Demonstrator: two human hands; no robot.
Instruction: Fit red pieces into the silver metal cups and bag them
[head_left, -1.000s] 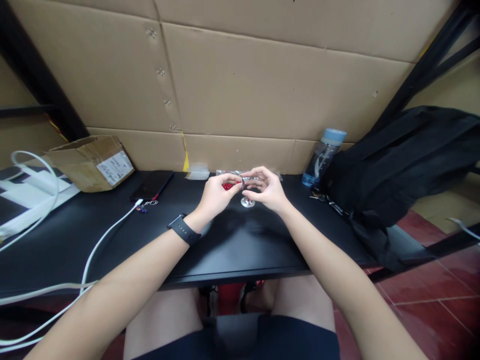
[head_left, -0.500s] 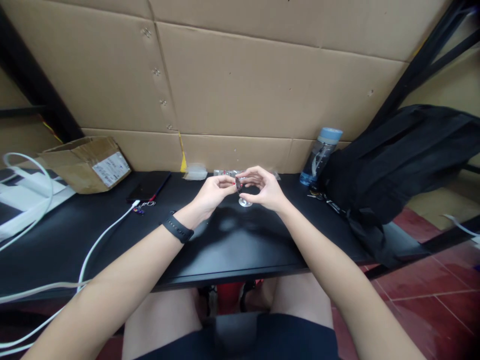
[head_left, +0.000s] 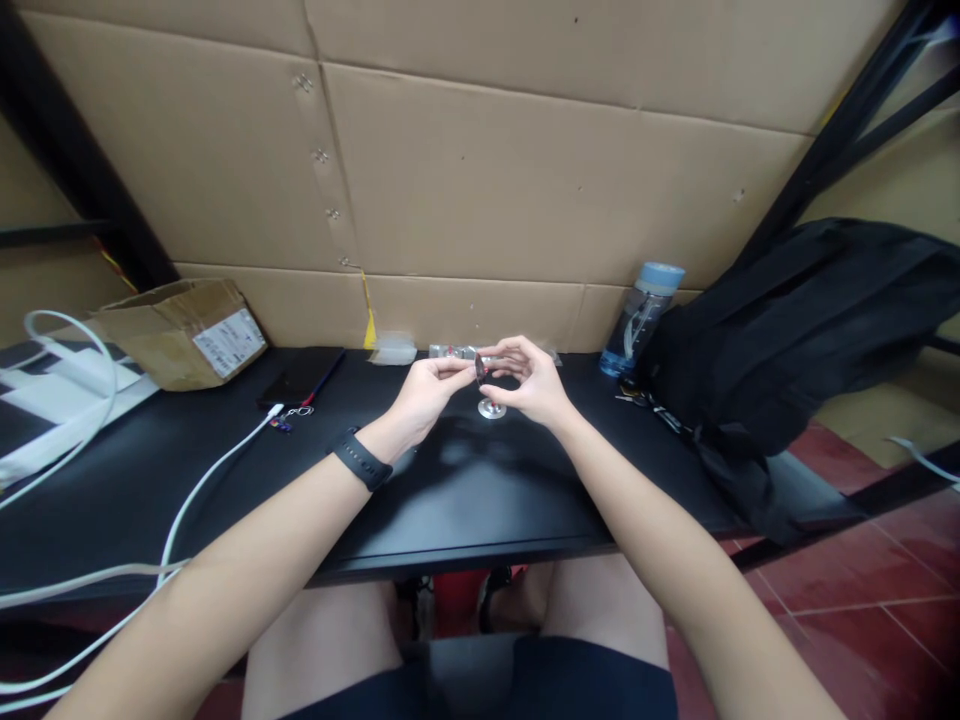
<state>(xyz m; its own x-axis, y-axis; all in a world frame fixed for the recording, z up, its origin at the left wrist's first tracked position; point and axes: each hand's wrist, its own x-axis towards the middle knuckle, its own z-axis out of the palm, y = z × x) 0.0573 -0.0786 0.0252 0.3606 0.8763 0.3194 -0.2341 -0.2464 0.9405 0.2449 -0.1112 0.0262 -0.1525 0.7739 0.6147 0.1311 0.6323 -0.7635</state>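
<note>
Both hands meet above the black table [head_left: 480,500] around a small dark round piece [head_left: 481,369] with a little red beside it. My left hand [head_left: 435,392], with a black band on its wrist, pinches the piece's left side between thumb and fingers. From the right, my right hand [head_left: 531,380] holds the same piece, its thumb and fingers curved around it. Just below the fingers, a small shiny silver disc [head_left: 492,408] with a red spot is on the table. Clear plastic packaging [head_left: 454,352] lies behind the hands, partly hidden by them.
An open cardboard box [head_left: 180,335], white cables [head_left: 191,490] and a dark phone [head_left: 300,376] are on the left. A blue-lidded bottle [head_left: 641,320] and a black backpack [head_left: 802,330] stand on the right. Cardboard [head_left: 480,180] forms the back wall.
The view has shifted slightly, so the scene sits a little lower. My left fingers are straighter and closer together on the dark piece; more of the silver disc shows.
</note>
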